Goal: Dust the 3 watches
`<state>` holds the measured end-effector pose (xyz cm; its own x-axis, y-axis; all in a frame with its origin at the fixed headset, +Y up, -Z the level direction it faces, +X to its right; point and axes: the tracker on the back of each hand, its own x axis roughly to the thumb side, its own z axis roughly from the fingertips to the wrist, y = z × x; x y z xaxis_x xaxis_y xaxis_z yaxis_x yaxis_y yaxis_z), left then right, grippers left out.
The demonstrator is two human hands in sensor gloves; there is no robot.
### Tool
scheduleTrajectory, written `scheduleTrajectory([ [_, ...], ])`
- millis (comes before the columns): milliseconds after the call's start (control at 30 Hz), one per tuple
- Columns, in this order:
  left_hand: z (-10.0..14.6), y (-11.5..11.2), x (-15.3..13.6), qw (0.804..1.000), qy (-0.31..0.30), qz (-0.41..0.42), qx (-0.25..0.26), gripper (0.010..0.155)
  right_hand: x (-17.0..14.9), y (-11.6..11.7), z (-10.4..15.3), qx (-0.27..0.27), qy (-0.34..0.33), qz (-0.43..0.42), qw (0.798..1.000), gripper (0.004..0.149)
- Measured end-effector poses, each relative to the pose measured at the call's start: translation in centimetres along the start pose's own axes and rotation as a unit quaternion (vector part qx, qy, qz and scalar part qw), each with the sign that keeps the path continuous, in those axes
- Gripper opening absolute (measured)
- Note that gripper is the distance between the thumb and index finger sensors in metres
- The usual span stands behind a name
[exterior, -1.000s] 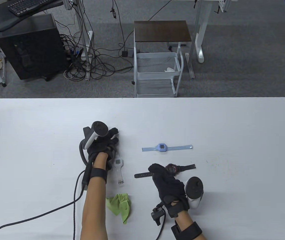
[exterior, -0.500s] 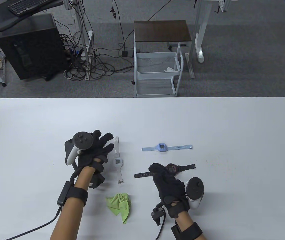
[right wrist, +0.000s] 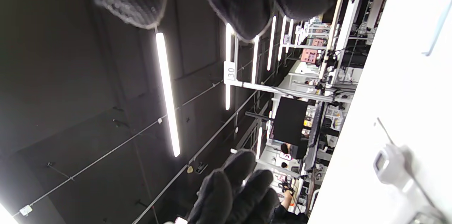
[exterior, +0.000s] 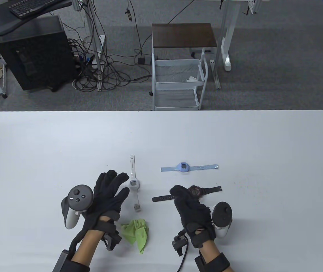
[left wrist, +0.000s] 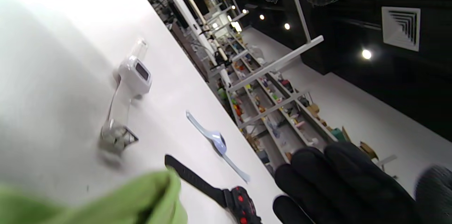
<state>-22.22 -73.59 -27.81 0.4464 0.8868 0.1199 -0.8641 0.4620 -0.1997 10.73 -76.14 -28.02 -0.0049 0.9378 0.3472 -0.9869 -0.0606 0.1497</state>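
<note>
Three watches on the white tabletop (exterior: 235, 136), all flat with straps laid out. White watch (exterior: 134, 183) sits left of centre, strap running away from the person, buckle end nearest them; also visible in the left wrist view (left wrist: 135, 74) and the right wrist view (right wrist: 388, 162). Blue watch (exterior: 183, 167) lies crosswise further back, right of the white one, well apart from it and touched by nothing. Black watch (exterior: 194, 191) with red markings lies crosswise in front of the blue one. Right hand (exterior: 189, 205) rests on the black watch's left strap section, fingers (exterior: 175, 190) reaching to just beside the watch face; whether they pinch the strap or only press on it, cannot tell from the table view, and the right wrist view shows no contact. Left hand (exterior: 106, 195) sits just left of the white watch, fingers (exterior: 113, 178) spread and fairly straight, holding nothing; fingertips close to the watch body, contact not clear. Green cloth (exterior: 136, 231) lies crumpled near the front edge, just right of the left wrist, between the two forearms, nothing gripping it; it fills the bottom-left of the left wrist view (left wrist: 106, 203). Each hand has a tracker strapped to its back. Beyond the tabletop: grey carpet, a white wire cart (exterior: 178, 85) with a dark top, a black computer case (exterior: 34, 53) and a tangle of cables (exterior: 99, 73).
</note>
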Motion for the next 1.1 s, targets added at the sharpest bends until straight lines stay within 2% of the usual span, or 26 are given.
scheduleTrajectory([
  [267,2.0,-1.4,0.0,0.999,-0.021,-0.043,-0.005,0.064,0.0,-0.6,0.2,-0.012,-0.002,-0.007,1.000,0.070],
  [433,2.3,-1.5,-0.3,0.994,-0.034,-0.096,-0.043,0.064,0.2,-1.1,0.1,-0.012,-0.005,-0.006,1.000,0.070],
  [600,2.7,-1.6,-0.5,0.977,-0.030,-0.181,-0.106,0.066,-0.2,-1.6,0.1,-0.023,0.002,-0.014,1.000,0.069],
  [767,2.4,-1.8,-1.2,0.967,-0.008,-0.198,-0.162,0.068,-0.3,-1.8,0.0,-0.021,0.001,0.003,1.000,0.069],
  [1100,2.0,-3.2,-1.8,0.931,0.056,-0.281,-0.226,0.071,-0.8,-1.6,0.1,-0.012,0.016,0.008,1.000,0.068],
])
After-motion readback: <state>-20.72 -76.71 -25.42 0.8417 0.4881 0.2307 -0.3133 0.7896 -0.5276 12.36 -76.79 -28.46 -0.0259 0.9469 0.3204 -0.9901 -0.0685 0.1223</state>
